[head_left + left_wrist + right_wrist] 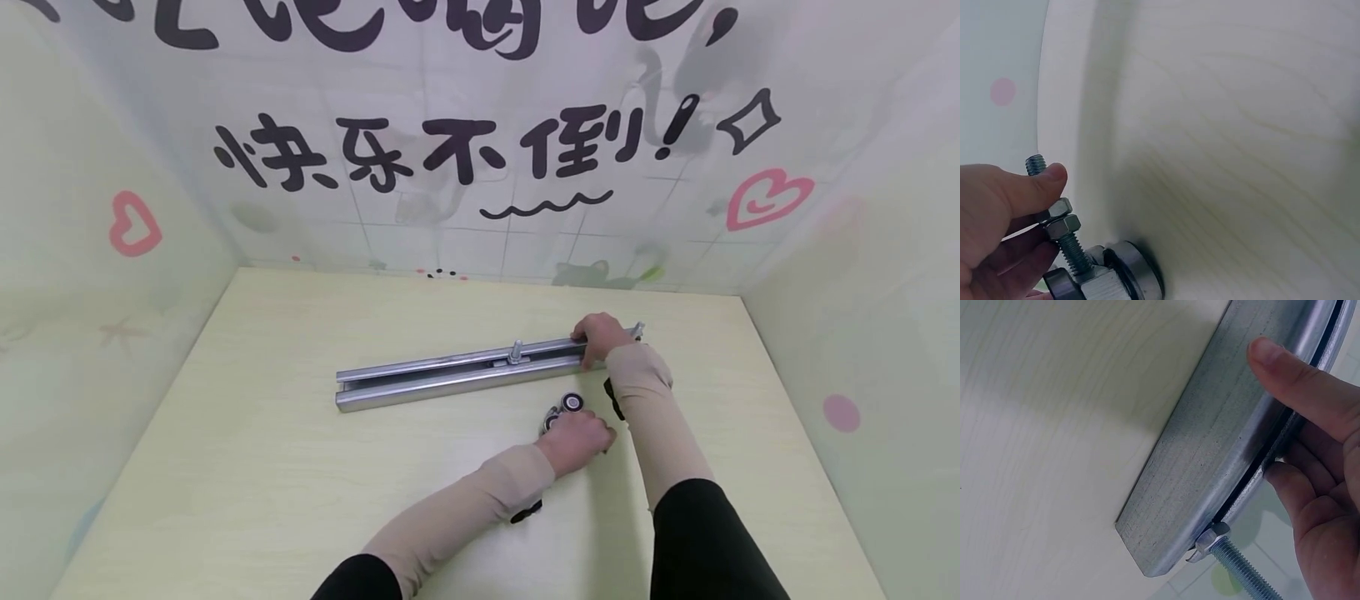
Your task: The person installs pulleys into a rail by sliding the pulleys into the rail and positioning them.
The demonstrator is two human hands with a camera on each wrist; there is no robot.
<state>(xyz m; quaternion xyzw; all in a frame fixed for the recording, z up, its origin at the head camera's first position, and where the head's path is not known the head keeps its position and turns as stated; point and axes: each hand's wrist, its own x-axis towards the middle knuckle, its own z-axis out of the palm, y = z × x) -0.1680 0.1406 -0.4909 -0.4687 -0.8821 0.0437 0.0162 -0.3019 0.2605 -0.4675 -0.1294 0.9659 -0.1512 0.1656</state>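
Observation:
A long silver metal rail [420, 393] with a slot along its top lies slantwise on the table. Near its right end my right hand [602, 337] grips it across the slot, thumb on one side wall and fingers on the other. One upright bolt [516, 352] rises from the slot mid-rail, and another threaded bolt with a nut [1235, 562] sticks out at the right end. In front of the rail, my left hand [576, 440] holds a roller trolley [572, 402] by its threaded bolt [1074, 253]. Its wheels [1134, 269] are low beside the tabletop in the left wrist view.
The pale wood-grain table [247, 483] is walled in by printed fabric at the back [465, 242] and both sides. Black straps [527, 512] show under the wrists.

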